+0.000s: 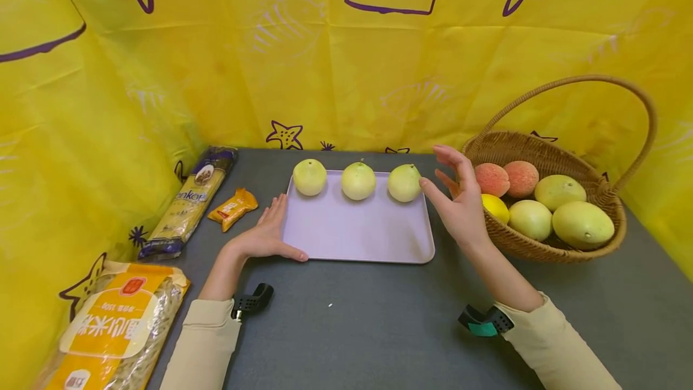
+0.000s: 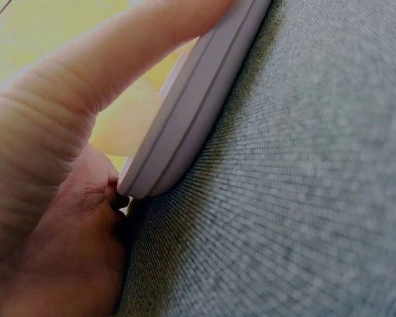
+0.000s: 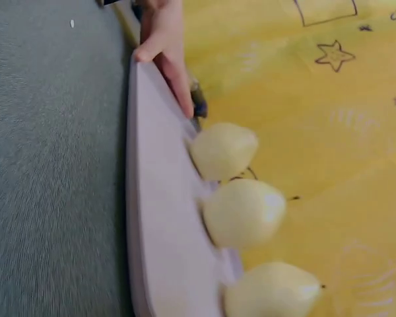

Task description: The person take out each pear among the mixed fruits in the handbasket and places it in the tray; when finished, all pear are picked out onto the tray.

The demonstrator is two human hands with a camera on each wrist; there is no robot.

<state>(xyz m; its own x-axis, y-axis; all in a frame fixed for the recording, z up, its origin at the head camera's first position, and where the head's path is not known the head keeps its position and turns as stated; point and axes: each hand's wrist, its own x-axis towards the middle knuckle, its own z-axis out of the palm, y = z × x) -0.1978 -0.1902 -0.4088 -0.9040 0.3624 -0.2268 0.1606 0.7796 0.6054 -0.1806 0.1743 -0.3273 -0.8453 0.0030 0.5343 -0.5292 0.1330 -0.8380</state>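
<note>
A pale lilac tray (image 1: 357, 230) lies on the dark tabletop, with three yellow-green pears in a row along its far side: a left pear (image 1: 310, 177), a middle pear (image 1: 358, 181) and a right pear (image 1: 405, 183). My left hand (image 1: 265, 236) rests against the tray's near left corner, fingers extended along the left side and thumb at the front edge; the left wrist view shows the thumb (image 2: 119, 53) over the rim. My right hand (image 1: 460, 206) is raised beside the right pear, fingers spread and slightly bent, nothing held. Its thumb tip appears close to that pear; contact is unclear.
Right of the tray, a handled wicker basket (image 1: 617, 221) holds peaches, mangoes, a pear and a yellow fruit. On the left lie a noodle packet (image 1: 189, 197), a small orange packet (image 1: 234, 209) and a large yellow-orange bag (image 1: 116, 327). A yellow curtain (image 1: 346, 77) encloses the table.
</note>
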